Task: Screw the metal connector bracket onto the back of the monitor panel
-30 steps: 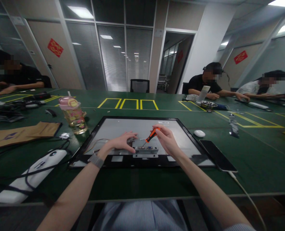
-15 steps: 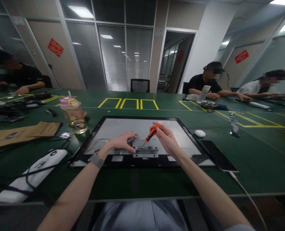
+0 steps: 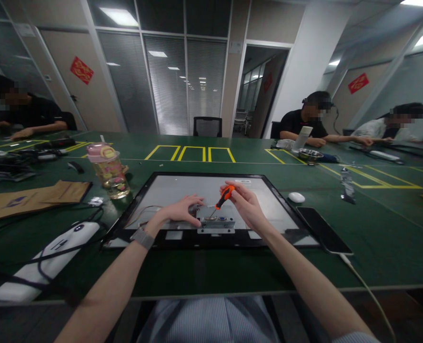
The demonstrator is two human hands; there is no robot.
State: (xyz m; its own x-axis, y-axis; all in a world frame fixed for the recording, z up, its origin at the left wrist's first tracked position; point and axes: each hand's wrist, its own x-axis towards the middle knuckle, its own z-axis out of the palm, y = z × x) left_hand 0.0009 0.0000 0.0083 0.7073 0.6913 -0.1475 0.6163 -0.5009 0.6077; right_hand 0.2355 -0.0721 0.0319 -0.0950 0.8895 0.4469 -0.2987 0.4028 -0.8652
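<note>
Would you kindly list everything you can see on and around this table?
table: one, green with yellow lines, under everything
monitor: one, silver back, black frame, flat at centre
bracket: one, grey metal, on the monitor's near edge
screwdriver: one, orange-handled, above the bracket
bottle: one, pink-lidded, left of the monitor
paper bag: one, brown, far left
mouse: one, white, right of the monitor
phone: one, black, right of the monitor
bowl: one, silver, far right
people: three, seated at the far edges
left hand: one, bare, resting on the monitor beside the bracket
right hand: one, bare, gripping the screwdriver
</note>
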